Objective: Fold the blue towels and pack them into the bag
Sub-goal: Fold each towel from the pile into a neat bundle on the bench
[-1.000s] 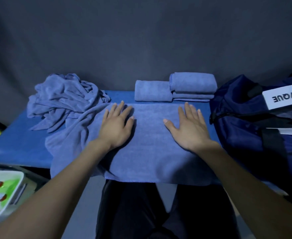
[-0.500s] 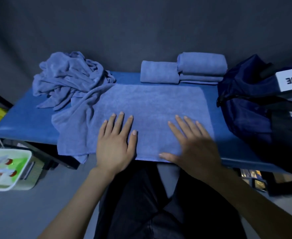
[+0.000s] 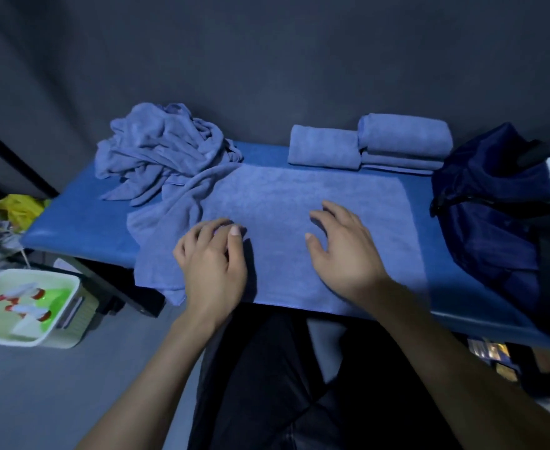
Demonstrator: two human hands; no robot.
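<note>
A blue towel [image 3: 299, 203] lies spread flat on the blue table [image 3: 82, 222], its near edge hanging over the front. My left hand [image 3: 212, 258] sits on its near left part with fingers curled in and thumb against them, pinching the cloth. My right hand [image 3: 342, 251] rests on the near middle with bent fingers and the thumb apart. A crumpled heap of blue towels [image 3: 163, 147] lies at the back left. Folded towels [image 3: 324, 147] and a stack of them [image 3: 403, 141] sit at the back. The navy bag [image 3: 494, 228] stands at the right.
A dark wall closes off the back of the table. Left of the table, lower down, stands a pale green bin [image 3: 27, 306] with small red-tipped items. A yellow bag [image 3: 17, 206] lies at the far left. My dark-trousered legs are under the front edge.
Both hands have slid across the towel from its far part toward the near edge. The flat fingers have curled, the left more than the right. The view has tilted down.
</note>
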